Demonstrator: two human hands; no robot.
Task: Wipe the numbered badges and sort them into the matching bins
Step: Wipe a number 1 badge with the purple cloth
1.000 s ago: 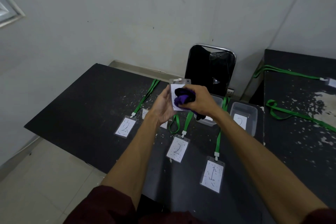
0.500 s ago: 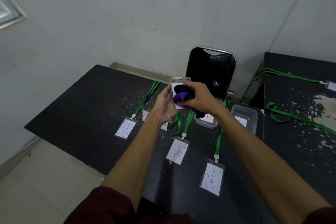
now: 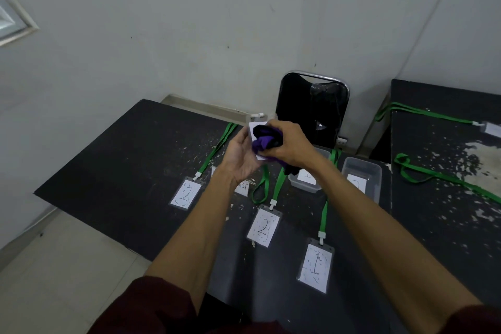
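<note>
My left hand (image 3: pixel 240 158) holds a clear badge (image 3: pixel 255 123) upright above the black table (image 3: pixel 122 168); its number is hidden. My right hand (image 3: pixel 291 148) grips a purple and black cloth (image 3: pixel 264 138) and presses it against the badge's face. On the table lie a badge marked 2 (image 3: pixel 185 193) at the left, another marked 2 (image 3: pixel 263 226) in the middle, and one marked 1 (image 3: pixel 315 265) nearest me, each on a green lanyard. Two clear bins stand behind them: the bin labelled 1 (image 3: pixel 305 184) and the bin labelled 2 (image 3: pixel 362 175).
A black chair (image 3: pixel 314 108) stands against the wall behind the bins. A second black table (image 3: pixel 447 198) at the right carries green lanyards (image 3: pixel 423 176) and another badge (image 3: pixel 492 129). A small paper label (image 3: pixel 242 187) lies below my left wrist.
The cloth in my right hand has rubbed slightly across the held badge; both hands stay in about the same place. The view has shifted a little.
</note>
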